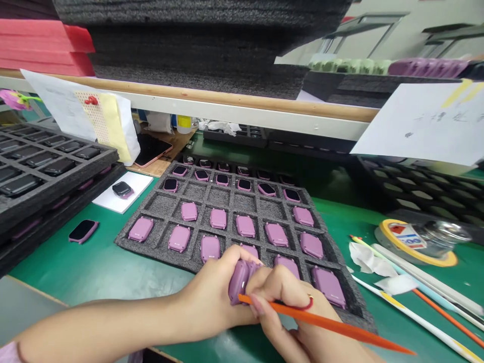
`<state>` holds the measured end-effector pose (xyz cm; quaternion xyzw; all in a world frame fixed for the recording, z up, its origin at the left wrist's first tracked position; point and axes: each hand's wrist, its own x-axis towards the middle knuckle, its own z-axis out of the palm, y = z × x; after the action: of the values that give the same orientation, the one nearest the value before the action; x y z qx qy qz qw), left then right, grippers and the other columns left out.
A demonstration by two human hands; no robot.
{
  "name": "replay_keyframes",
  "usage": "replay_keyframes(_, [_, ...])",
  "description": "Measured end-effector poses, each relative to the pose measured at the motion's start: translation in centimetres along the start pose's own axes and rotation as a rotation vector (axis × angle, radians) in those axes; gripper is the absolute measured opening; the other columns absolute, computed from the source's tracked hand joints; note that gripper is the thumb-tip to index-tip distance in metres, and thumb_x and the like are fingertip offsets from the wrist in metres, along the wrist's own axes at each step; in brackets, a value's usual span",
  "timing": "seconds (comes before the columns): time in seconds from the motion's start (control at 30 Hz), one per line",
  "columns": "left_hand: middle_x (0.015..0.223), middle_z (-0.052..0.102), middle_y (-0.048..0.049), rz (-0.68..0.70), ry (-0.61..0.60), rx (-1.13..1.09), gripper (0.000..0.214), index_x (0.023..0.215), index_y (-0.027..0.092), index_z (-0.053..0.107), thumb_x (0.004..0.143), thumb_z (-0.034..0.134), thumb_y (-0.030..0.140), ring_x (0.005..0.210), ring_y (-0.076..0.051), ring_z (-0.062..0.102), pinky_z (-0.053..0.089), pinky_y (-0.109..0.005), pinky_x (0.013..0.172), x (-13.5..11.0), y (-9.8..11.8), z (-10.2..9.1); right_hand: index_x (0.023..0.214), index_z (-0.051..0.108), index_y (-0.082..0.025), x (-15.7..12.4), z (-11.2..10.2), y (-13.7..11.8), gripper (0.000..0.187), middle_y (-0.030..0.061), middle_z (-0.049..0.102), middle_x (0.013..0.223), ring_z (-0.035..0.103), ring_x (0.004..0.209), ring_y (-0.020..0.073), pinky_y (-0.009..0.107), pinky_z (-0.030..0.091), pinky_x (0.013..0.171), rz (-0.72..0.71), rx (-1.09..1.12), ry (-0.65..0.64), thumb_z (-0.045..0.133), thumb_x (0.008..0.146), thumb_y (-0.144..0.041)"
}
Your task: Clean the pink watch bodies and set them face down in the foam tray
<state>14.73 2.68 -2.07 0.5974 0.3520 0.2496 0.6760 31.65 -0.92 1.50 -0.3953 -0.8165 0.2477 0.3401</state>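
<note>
My left hand [212, 292] is closed around a purple watch case [238, 282], holding it tilted just above the front of a dark grey foam tray [151, 249]. Between the fingers of my right hand [302, 307] is a slim orange pointed stick [340, 327], its left end against the lower edge of that case. Part of the case is hidden by my fingers. Purple watch cases [179, 238] lie back side up in the tray's nearer compartments. Farther rows hold purple watches [244, 185] with dark screens facing up.
Stacked foam trays [109, 156] of dark watch parts stand left. One watch [83, 231] lies on the green table; another [123, 189] rests on white paper. To the right are a tape roll [397, 242], a glass bottle [442, 234] and several thin sticks. A shelf [227, 104] crosses above.
</note>
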Motion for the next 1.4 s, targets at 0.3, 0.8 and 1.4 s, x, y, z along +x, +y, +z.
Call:
replay_keyframes(0.3, [0.084,0.056,0.0035,-0.006,0.002,0.003,0.051,0.109,0.018,0.049,0.072,0.082,0.030,0.074,-0.013,0.046,0.037,-0.026,0.066,0.0,0.1,0.1,0.084,0.048,-0.022,-0.1,0.2,0.3,0.019,-0.0014,0.058,0.073,0.058,0.061,0.0105,0.022,0.049,0.057,-0.011,-0.010,0.010,0.043,0.097,-0.009])
replay_keyframes(0.8, [0.089,0.060,0.0016,-0.008,0.023,-0.002,0.053,0.105,0.020,0.049,0.068,0.086,0.032,0.078,-0.014,0.055,0.043,-0.026,0.072,0.2,0.3,-0.1,0.091,0.052,-0.025,-0.8,-0.6,0.3,0.017,-0.0026,0.063,0.080,0.064,0.072,0.0101,0.020,0.054,0.065,-0.022,0.199,0.173,0.047,0.098,-0.011])
replay_keyframes(1.4, [0.114,0.071,-0.0076,-0.093,0.107,0.198,0.053,0.112,0.024,0.052,0.068,0.079,0.036,0.112,-0.034,0.067,0.046,-0.048,0.103,0.6,0.5,-0.3,0.074,0.063,-0.020,-11.2,-9.8,9.9,0.038,0.0079,0.072,0.071,0.068,0.067,0.0221,0.030,0.043,0.062,0.914,-0.701,0.220,0.040,0.099,-0.038])
